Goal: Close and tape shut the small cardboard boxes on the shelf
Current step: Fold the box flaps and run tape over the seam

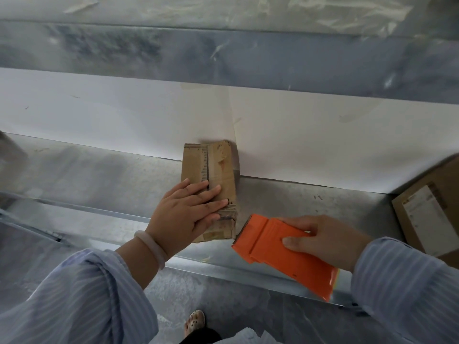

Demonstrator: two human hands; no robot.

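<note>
**Q:** Head view: where is the box?

**A:** A small cardboard box point(196, 162) lies at centre frame on a metal shelf point(99, 175). Its far end rests on a white paper sheet point(99, 115). The top flaps are folded down, with a seam running along its length.

**Q:** And the hands?

**A:** The left hand point(188, 212) lies flat on the box's near end, its fingers point(211, 191) straight and slightly spread across the seam. A pale bracelet point(151, 247) circles that wrist. At lower right, the right hand point(325, 240) grips an orange tape dispenser point(273, 252), thumb on top and fingers curled round it. The dispenser's front edge sits just beside the box's near right corner; whether they touch is unclear.

**Q:** Anything else?

**A:** A larger labelled carton point(432, 217) sits at the right edge.
</note>
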